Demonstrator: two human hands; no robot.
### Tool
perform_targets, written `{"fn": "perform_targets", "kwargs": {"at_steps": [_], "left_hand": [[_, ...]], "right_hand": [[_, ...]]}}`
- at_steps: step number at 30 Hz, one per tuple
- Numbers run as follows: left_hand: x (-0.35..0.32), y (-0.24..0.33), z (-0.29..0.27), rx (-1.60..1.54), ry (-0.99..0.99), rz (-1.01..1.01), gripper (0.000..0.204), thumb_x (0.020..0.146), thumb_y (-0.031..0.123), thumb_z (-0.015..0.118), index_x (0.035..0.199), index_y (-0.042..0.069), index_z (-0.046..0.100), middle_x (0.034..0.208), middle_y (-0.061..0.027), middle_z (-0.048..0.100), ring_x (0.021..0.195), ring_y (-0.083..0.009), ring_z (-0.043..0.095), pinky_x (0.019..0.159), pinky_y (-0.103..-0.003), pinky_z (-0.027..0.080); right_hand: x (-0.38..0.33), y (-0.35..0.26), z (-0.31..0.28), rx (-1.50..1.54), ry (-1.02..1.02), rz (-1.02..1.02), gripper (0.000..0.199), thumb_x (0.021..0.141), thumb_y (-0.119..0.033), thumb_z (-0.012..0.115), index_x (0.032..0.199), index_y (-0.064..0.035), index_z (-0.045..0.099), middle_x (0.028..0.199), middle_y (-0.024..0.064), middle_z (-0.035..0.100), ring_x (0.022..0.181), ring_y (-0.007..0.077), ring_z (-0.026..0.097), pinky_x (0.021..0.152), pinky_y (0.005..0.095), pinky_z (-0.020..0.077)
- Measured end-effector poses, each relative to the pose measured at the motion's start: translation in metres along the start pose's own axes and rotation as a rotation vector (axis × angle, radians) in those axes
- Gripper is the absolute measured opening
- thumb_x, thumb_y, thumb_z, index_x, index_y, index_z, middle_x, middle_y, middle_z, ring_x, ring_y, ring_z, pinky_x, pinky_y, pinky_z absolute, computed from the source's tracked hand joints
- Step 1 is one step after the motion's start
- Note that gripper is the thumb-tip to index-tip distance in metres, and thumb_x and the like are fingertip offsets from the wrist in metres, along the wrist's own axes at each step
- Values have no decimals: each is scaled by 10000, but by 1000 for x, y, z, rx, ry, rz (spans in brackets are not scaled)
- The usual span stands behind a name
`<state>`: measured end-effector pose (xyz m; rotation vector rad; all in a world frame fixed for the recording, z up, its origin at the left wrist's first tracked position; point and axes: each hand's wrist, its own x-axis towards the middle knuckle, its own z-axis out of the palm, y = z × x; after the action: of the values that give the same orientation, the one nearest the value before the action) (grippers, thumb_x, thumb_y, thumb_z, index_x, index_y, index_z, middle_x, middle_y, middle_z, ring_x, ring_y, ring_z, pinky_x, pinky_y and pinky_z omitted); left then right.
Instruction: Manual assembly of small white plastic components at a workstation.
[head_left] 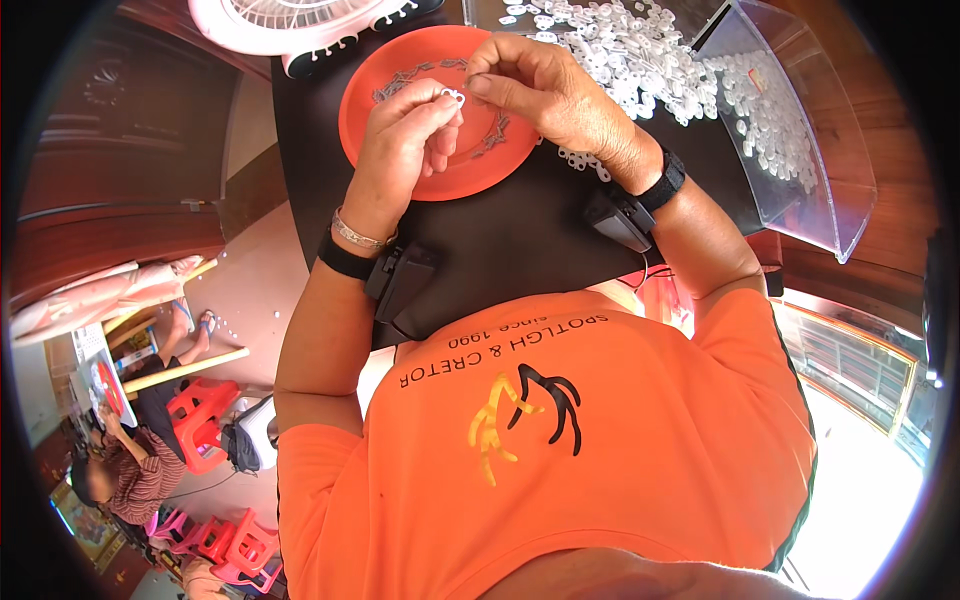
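Over an orange-red round plate (400, 60), my left hand (408, 135) pinches a small white plastic piece with holes (455, 97) between thumb and forefinger, its other fingers curled. Close beside that piece, my right hand (550, 92) is closed in a pinch; whatever lies between its fingertips is too small or hidden to make out. Small grey metal bits (490, 140) lie scattered in a ring on the plate below both hands. To the right of the plate spreads a heap of similar white plastic pieces (640, 60).
The plate stands on a black tabletop (490, 245). A clear plastic bin (800, 130) with more white pieces sits at the right edge. A white and pink fan (300, 25) stands at the far left. Across the room, a person (140, 470) sits near red stools (205, 425).
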<state>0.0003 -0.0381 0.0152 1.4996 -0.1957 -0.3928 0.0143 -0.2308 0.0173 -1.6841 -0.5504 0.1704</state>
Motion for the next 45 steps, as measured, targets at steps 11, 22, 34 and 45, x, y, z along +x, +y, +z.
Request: {"fn": "perform_targets", "kwargs": {"at_steps": [11, 22, 34, 45], "left_hand": [[2, -9, 2, 87, -7, 101, 216, 909, 232, 508, 810, 49, 568, 687, 2, 553, 580, -71, 500, 504, -204, 381], [-1, -6, 1, 111, -37, 99, 209, 898, 220, 516, 767, 58, 536, 659, 18, 506, 561, -59, 449, 503, -201, 360], [1, -9, 1, 118, -56, 133, 212, 908, 201, 507, 768, 44, 531, 657, 14, 506, 555, -57, 448, 495, -202, 352], [-2, -15, 9, 94, -8, 169, 245, 919, 182, 489, 729, 31, 514, 600, -11, 517, 494, -65, 456, 442, -214, 335]], "right_hand": [[1, -2, -7, -173, -98, -23, 80, 911, -76, 550, 938, -2, 561, 793, 9, 576, 748, 73, 551, 698, 231, 466], [1, -2, -6, -238, -95, -61, 88, 912, -82, 551, 922, 5, 563, 781, 7, 564, 737, 78, 540, 685, 241, 462], [0, -3, -5, -250, -86, -22, 79, 911, -82, 539, 904, -3, 550, 770, 11, 557, 743, 82, 534, 687, 242, 457], [-1, -2, -1, -371, -68, -32, 128, 919, -122, 517, 865, -10, 550, 715, 31, 556, 690, 116, 537, 644, 276, 449]]}}
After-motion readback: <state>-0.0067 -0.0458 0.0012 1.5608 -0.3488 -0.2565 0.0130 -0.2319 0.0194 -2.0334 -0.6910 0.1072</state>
